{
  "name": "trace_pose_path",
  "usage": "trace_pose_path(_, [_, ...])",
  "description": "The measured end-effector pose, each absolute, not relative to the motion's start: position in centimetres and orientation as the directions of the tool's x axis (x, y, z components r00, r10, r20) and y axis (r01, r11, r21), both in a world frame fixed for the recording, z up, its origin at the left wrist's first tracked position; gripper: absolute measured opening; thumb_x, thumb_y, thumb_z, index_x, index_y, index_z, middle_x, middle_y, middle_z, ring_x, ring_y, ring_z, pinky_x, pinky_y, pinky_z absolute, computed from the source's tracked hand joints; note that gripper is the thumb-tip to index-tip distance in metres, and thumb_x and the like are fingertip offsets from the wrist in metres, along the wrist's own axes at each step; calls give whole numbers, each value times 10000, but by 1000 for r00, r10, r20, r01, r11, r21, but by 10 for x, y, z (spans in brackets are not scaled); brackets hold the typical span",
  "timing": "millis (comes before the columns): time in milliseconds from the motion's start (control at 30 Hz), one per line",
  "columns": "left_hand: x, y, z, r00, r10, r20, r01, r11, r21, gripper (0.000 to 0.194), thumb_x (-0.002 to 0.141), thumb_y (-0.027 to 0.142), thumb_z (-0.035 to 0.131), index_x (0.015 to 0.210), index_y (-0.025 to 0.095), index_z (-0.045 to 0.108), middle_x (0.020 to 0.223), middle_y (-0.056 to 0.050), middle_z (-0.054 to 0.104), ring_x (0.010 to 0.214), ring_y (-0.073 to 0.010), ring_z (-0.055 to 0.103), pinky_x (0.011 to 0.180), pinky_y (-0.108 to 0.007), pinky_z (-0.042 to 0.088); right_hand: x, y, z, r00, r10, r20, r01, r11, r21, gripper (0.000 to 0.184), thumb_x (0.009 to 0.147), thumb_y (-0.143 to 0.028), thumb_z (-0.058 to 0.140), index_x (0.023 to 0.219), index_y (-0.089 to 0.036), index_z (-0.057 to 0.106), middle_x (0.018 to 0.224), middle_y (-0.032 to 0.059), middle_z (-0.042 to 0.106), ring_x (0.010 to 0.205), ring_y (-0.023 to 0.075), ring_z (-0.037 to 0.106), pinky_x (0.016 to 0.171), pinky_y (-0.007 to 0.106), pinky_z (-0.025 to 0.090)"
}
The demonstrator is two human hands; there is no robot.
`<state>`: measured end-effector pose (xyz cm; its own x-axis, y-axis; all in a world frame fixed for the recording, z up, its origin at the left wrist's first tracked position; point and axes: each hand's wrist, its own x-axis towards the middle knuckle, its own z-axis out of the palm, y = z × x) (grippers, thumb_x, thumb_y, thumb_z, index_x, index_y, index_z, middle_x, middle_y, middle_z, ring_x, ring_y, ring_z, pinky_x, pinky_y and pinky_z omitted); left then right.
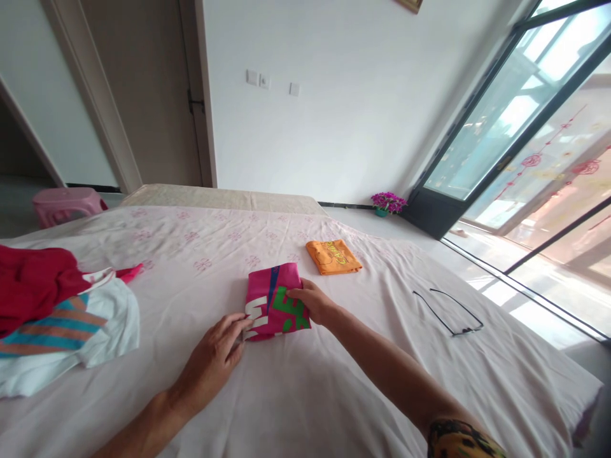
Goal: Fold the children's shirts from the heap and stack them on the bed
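A folded pink T-shirt (260, 286) with green and white lettering and a dark blue stripe lies on the bed in front of me. My right hand (315, 302) grips its right edge, thumb on top and the other fingers hidden underneath. At the lower left edge, my left hand (222, 340) has its fingertips on the cloth, fingers bent and close together, thumb below. Just beyond the right hand rests a folded orange garment (329, 257) with yellow print, untouched.
Loose clothes are heaped at the left: a red garment (33, 283) over a white one (114, 312) with blue and brown stripes. Eyeglasses (465, 331) lie on the bedsheet (382, 369) at the right. Beyond the bed are a pink stool (69, 200) and potted purple flowers (389, 202).
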<state>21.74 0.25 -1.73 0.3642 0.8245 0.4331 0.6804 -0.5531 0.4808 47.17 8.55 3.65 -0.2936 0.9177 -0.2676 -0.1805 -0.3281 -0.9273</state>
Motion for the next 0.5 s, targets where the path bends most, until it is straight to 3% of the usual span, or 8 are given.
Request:
trace_pose_path(200, [214, 6, -23, 351, 833, 427, 690, -538, 484, 387, 868, 142, 488, 1206, 268, 630, 1233, -63, 635, 1134, -206, 629, 984, -358, 536, 521, 124, 67, -136, 945, -297, -187, -319, -929, 328, 674, -187, 729, 984, -195, 623, 811, 42, 748, 707, 221, 713, 732, 395, 607])
trace_pose_path(333, [215, 8, -25, 361, 834, 417, 707, -537, 461, 371, 867, 160, 498, 1188, 276, 643, 1240, -61, 636, 1145, -207, 624, 1000, -368, 528, 572, 163, 106, -46, 981, -187, -147, -191, -970, 319, 691, -156, 662, 1004, -193, 614, 836, 56, 752, 719, 230, 711, 701, 395, 609])
trace_pose_path(500, [216, 8, -23, 385, 832, 399, 715, -542, 442, 374, 857, 160, 519, 1185, 289, 648, 1250, -44, 640, 1138, -196, 630, 1005, -360, 529, 619, 203, 139, -27, 963, -269, -6, -269, -963, 263, 717, -154, 553, 963, -121, 641, 767, 117, 736, 678, 254, 698, 662, 397, 587])
